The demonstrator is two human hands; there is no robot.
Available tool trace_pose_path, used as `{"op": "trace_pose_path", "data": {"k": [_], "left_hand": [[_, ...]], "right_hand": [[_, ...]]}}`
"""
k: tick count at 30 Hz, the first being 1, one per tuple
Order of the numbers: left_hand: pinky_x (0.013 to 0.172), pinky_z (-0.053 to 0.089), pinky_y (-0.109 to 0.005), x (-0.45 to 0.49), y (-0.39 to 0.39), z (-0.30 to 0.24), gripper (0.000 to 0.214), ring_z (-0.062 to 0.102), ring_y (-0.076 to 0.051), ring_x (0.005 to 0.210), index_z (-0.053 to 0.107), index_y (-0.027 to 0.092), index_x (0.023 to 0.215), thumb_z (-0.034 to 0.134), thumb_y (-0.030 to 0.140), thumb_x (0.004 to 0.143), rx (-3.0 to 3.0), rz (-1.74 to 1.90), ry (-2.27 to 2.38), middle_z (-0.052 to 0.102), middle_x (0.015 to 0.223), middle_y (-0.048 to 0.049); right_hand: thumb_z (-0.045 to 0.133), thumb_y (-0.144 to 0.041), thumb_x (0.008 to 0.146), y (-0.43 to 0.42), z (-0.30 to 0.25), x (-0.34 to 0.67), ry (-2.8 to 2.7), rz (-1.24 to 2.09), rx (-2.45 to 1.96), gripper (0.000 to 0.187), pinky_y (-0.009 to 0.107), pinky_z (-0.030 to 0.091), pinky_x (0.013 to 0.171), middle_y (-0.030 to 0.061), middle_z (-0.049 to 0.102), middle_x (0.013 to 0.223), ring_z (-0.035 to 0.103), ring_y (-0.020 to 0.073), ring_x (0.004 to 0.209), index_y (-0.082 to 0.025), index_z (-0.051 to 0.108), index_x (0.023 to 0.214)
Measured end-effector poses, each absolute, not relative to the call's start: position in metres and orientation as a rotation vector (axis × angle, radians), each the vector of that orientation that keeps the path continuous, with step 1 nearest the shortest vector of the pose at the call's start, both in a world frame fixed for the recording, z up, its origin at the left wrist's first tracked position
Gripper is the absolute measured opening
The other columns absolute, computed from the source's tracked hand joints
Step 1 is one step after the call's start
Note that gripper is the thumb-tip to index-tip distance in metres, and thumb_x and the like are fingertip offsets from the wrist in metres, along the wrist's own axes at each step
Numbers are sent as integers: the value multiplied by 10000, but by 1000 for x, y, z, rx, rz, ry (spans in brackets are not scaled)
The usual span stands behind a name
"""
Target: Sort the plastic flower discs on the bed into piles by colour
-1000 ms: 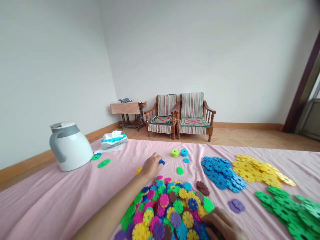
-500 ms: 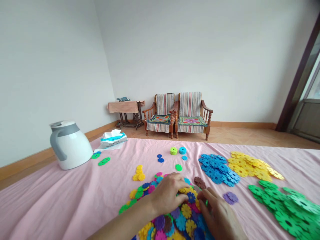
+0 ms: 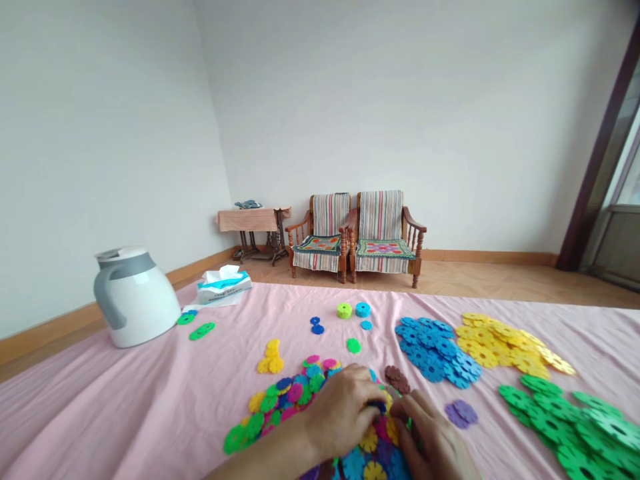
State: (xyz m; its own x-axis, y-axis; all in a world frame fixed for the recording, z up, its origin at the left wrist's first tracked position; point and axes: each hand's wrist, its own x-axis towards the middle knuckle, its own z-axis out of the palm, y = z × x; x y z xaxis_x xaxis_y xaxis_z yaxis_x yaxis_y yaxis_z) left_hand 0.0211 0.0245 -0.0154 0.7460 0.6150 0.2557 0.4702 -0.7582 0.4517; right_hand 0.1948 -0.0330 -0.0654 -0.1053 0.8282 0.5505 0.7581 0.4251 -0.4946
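Observation:
A mixed pile of flower-shaped plastic discs (image 3: pixel 356 462) in many colours lies right in front of me on the pink cloth. My left hand (image 3: pixel 350 405) rests on its far side, with the fingers curled down and the thumb tucked in; what they grip is hidden. Close beside it, my right hand (image 3: pixel 431 427) is bent over the pile's right edge. A bit of a green disc (image 3: pixel 409 423) shows between its thumb and fingers. Just beyond my hands lie brown discs (image 3: pixel 397 379), and purple discs (image 3: pixel 461 413) sit to the right.
Sorted heaps of blue discs (image 3: pixel 435 350), yellow discs (image 3: pixel 507 341) and green discs (image 3: pixel 575 420) spread along the right. A white jug (image 3: pixel 143 300) and a tissue box (image 3: pixel 224 285) stand at the left on the pink cloth (image 3: pixel 125 413). Two armchairs (image 3: pixel 383 220) stand beyond.
The view has tilted up slightly, so the scene sits lower. My left hand has shifted a little to the right over the pile, closer to my right hand, which remains at the pile's edge.

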Motion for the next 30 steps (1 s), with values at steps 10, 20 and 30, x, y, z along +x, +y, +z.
{"op": "trace_pose_path", "data": {"k": [10,20,30], "left_hand": [[539,394,-194,-4,72,-13,151,548,-115,577,666,111,833,594,168,713,1916,711,1052,609,613,8],[627,451,-210,-16,91,-11,107,610,-141,692,687,130,754,629,209,713,2068,708,1118,687,742,-26],[579,456,-222,-37,188,-37,59,632,-154,635,666,136,717,621,115,686,1915,924,1746,678,664,-32]], "right_hand": [[398,-289,867,-32,-77,190,-1805,108,-1342,253,243,536,647,64,671,912,657,165,813,-233,643,833],[411,-276,883,-34,-69,191,-1903,155,-1349,193,207,507,637,12,636,781,634,133,715,-249,591,818],[424,-231,872,-33,-69,192,-1953,114,-1328,161,202,505,646,11,633,811,638,134,745,-249,582,846]]}}
